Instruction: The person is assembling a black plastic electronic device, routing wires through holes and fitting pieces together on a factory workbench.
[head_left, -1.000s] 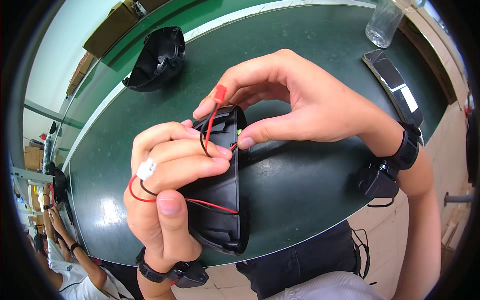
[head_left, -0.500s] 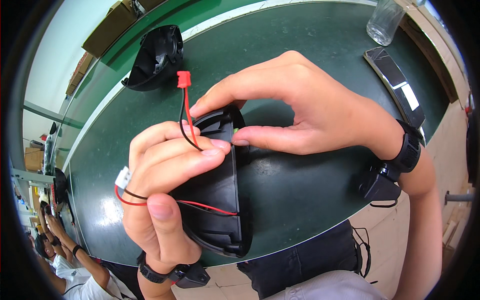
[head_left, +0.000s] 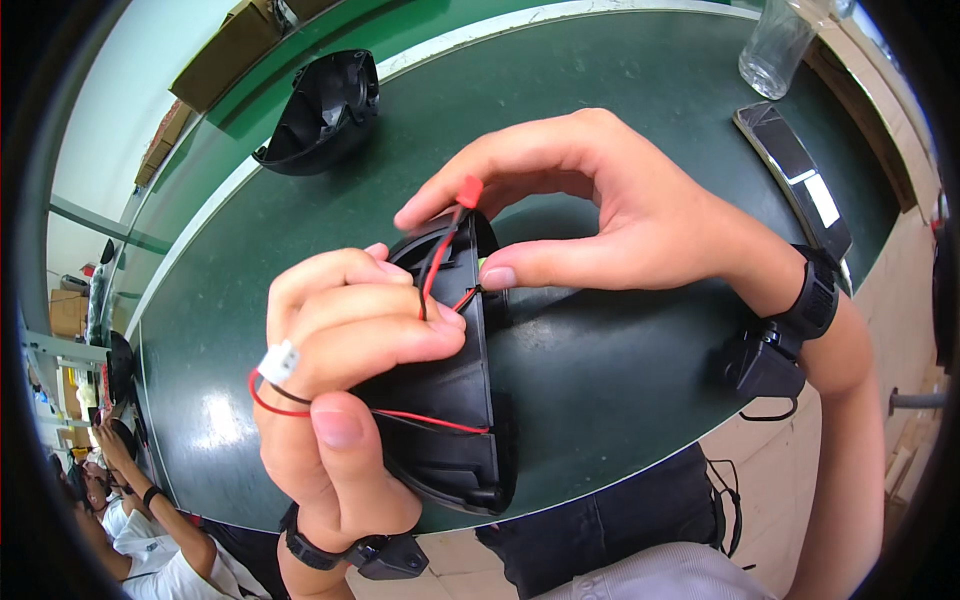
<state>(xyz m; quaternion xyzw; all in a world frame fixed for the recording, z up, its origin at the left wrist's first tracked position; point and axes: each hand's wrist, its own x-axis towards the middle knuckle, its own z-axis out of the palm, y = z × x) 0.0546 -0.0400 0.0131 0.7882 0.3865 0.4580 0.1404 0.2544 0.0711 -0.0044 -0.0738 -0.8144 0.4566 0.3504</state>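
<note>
My left hand [head_left: 335, 325] is closed around a black half-round plastic shell [head_left: 445, 390], whose straight edge faces right. Two pairs of red and black wires run from the shell across my fingers. One ends in a red connector [head_left: 468, 192] standing up near the shell's far end, the other in a white connector [head_left: 279, 362] over the back of my left hand. My right hand [head_left: 630, 205] spans the far end of the shell, its thumb against the straight edge beside a small green bit [head_left: 482, 265]. Its other fingertips are partly hidden behind the shell.
Another black shell [head_left: 325, 115] lies at the far left of the green table [head_left: 610, 370]. A phone [head_left: 795, 180] and a clear container [head_left: 775, 55] are at the far right. Cardboard boxes [head_left: 225, 55] stand beyond the table. A co-worker in a white shirt [head_left: 165, 545] is at lower left.
The red connector has swung right, toward the shell's straight edge. My right index fingertip has shifted slightly. Both hands and the shell sit a little further right in view.
</note>
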